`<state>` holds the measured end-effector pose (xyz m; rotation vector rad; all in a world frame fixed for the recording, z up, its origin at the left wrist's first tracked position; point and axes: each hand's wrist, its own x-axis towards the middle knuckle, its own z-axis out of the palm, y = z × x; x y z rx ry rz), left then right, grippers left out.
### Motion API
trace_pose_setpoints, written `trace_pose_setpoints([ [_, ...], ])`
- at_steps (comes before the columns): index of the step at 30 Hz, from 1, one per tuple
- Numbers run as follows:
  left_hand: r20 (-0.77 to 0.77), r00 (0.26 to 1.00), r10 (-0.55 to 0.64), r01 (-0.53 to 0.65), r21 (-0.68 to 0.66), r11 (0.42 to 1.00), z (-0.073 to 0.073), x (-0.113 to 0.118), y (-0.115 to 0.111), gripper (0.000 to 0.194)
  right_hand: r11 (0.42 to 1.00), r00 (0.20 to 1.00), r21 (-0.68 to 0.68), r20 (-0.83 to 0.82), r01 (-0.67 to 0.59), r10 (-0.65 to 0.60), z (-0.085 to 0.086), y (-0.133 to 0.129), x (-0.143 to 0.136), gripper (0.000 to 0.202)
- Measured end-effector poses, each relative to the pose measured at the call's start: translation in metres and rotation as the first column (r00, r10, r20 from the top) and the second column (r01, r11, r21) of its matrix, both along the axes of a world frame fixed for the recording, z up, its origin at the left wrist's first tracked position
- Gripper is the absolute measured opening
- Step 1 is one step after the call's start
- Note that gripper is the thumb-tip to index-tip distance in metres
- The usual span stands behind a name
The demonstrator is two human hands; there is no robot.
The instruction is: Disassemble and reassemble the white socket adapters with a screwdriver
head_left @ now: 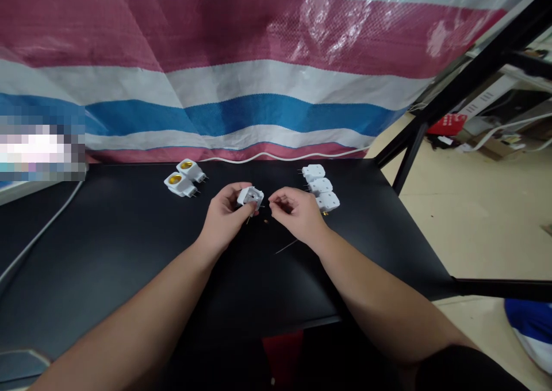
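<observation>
My left hand (227,213) is closed around a white plug-in lamp holder housing (249,194), whose open hollow side faces up. Just right of it, my right hand (299,210) pinches thumb against forefinger; anything between those fingertips is too small to make out. The two hands are a short gap apart. Below that gap a tiny brass-coloured piece (266,221) lies on the black table (241,282). A thin metal rod (286,246) rests partly beneath my right hand.
Two white lamp holders (180,184) with gold-coloured sockets stand at back left. Several white plug housings (321,185) are lined up beyond my right hand, small brass parts (325,213) beside them. A white cable (259,157) runs along the striped sheet (241,112). Black frame bars (414,138) rise at right.
</observation>
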<state>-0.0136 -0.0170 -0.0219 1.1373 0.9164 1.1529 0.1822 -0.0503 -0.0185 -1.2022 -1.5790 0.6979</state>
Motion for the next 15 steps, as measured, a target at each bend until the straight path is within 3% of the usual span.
trace_pose_setpoints([
  [6,-0.061,0.997,-0.04,0.039,-0.015,0.999,0.001,0.003,-0.008,0.044,0.992,0.993,0.117,0.117,-0.035,0.021,0.007,-0.002,0.0,0.008],
  [15,-0.09,0.99,-0.104,0.108,0.044,0.993,0.003,0.004,-0.014,0.041,0.989,0.987,0.137,0.156,-0.062,0.04,0.011,-0.003,-0.001,0.007],
])
